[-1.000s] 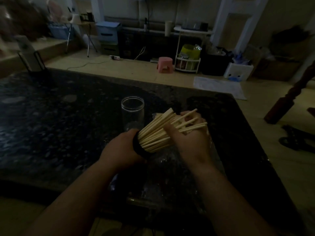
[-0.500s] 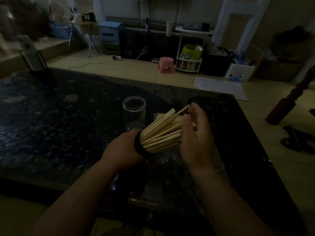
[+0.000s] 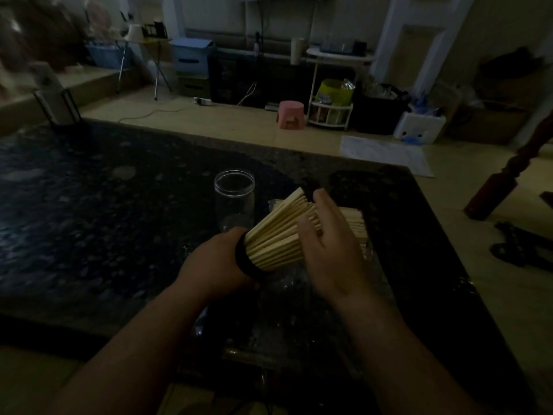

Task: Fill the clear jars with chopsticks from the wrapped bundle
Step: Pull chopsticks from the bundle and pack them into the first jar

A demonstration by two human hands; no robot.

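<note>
My left hand (image 3: 214, 266) grips a dark-rimmed container (image 3: 245, 262) tilted on its side, with a fan of pale wooden chopsticks (image 3: 279, 232) sticking out toward the upper right. My right hand (image 3: 332, 244) lies over the far ends of those chopsticks, fingers curved round them. An empty clear jar (image 3: 234, 199) stands upright on the dark speckled table (image 3: 89, 211) just behind my left hand. More chopsticks (image 3: 354, 220) lie flat behind my right hand, on crinkled clear wrap (image 3: 287, 283).
The table's right edge runs near a dark wooden post (image 3: 508, 181) on the floor. Beyond the far edge are a pink stool (image 3: 291, 114), a white rack (image 3: 329, 112) and a white box (image 3: 419, 130). A stand (image 3: 57, 97) sits at the table's far left corner.
My right hand slid up and over the chopstick tips, pressing the loose splayed ends into a tighter fan. My left hand and the jar stayed in place.
</note>
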